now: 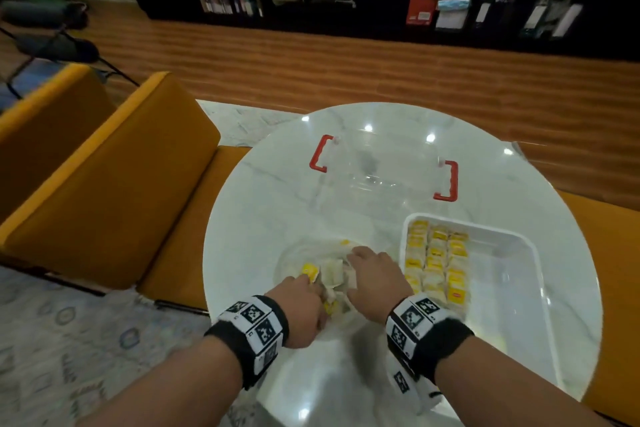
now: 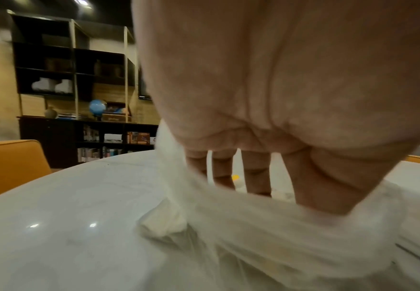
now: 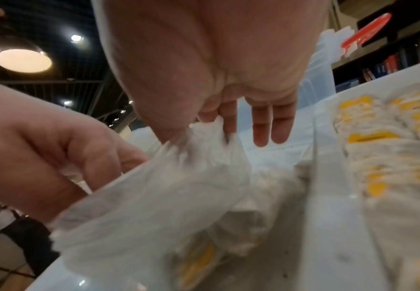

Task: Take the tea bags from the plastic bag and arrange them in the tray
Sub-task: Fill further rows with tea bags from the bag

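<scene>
left hand (image 1: pixel 302 302) grips plastic bag (image 3: pixel 154 196) edge | right hand (image 1: pixel 375 279) pinches bag's opposite edge | tea bags (image 1: pixel 309 270) in bag between hands | tray (image 1: pixel 526 288) just right of right hand, rows of tea bags inside | all on table (image 1: pixel 263 191)

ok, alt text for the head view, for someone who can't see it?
Both hands, left hand and right hand, hold a plastic bag of tea bags open on a round white table. To its right, a white tray holds rows of yellow tea bags.
</scene>
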Demonstrator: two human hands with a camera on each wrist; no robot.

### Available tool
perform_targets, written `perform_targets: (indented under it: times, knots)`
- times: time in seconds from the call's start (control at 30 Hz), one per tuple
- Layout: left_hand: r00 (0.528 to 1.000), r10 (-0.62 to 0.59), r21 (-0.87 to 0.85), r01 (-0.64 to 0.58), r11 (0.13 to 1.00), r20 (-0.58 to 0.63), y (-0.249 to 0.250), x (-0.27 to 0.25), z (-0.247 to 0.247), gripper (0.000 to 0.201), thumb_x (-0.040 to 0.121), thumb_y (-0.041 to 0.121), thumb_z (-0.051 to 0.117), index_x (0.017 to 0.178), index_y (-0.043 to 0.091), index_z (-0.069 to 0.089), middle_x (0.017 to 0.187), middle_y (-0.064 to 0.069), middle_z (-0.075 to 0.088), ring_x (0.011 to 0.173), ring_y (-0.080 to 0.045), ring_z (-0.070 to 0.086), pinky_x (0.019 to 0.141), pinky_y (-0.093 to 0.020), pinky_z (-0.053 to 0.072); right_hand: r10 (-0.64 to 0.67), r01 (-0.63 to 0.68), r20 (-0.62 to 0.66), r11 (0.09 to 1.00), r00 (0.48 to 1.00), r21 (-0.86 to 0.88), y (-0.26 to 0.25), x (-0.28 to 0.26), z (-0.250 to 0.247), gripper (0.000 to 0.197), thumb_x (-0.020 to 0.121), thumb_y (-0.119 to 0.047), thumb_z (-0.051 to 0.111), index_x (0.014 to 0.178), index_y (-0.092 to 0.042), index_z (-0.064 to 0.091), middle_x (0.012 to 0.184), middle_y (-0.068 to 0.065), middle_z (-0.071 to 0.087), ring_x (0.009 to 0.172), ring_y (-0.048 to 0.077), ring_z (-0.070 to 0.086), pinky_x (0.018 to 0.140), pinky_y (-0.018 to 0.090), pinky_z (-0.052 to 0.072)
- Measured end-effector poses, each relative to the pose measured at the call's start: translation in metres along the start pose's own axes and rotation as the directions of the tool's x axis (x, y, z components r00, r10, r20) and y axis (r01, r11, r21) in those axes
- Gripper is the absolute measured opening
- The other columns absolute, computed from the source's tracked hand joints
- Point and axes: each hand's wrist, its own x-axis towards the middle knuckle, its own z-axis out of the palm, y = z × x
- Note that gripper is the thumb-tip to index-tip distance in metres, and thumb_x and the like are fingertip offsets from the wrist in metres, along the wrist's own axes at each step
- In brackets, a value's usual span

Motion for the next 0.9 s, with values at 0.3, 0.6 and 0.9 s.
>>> perform_targets:
  times: [0.3,0.6,0.9]
  knots:
    - [0.962,-0.209,-0.321,0.145,0.936,-0.176,0.001,0.023,-0.006,0.031,0.091,0.032,0.052,0.113,0.014,0.064,0.117,-0.008,0.052,0.107,-0.028,0.054,0.088,-0.037,0.047,-0.001,-0.002,0.013,0.983,1.0,0.185,0.004,-0.015,0.005,0.084,0.08,-0.009,0.062,0.149,-0.022,0.017,0.151,-0.003,0.018,0.128,0.029,0.046,0.1,0.035,0.044]
    - [0.888,-0.389,-0.532,0.212,0.82,-0.245,0.019,0.064,-0.012,0.061,0.087,0.049,0.053,0.137,0.016,0.04,0.14,-0.005,0.049,0.127,-0.024,0.045,0.103,-0.034,0.036,0.063,-0.012,-0.113,0.915,0.992,0.403,0.005,-0.023,-0.012,0.089,0.075,-0.004,0.057,0.152,-0.015,0.014,0.157,-0.003,0.015,0.137,0.019,0.035,0.107,0.023,0.033]
    - [0.941,-0.233,-0.286,0.16,0.945,-0.245,0.013,0.086,-0.022,0.064,0.086,0.039,0.048,0.145,0.02,0.031,0.142,-0.003,0.045,0.129,-0.028,0.039,0.105,-0.042,0.031,0.069,-0.002,-0.148,0.911,0.987,0.412,0.013,-0.025,-0.016,0.085,0.081,-0.007,0.058,0.152,-0.017,0.012,0.158,-0.003,0.013,0.142,0.014,0.025,0.109,0.016,0.023]
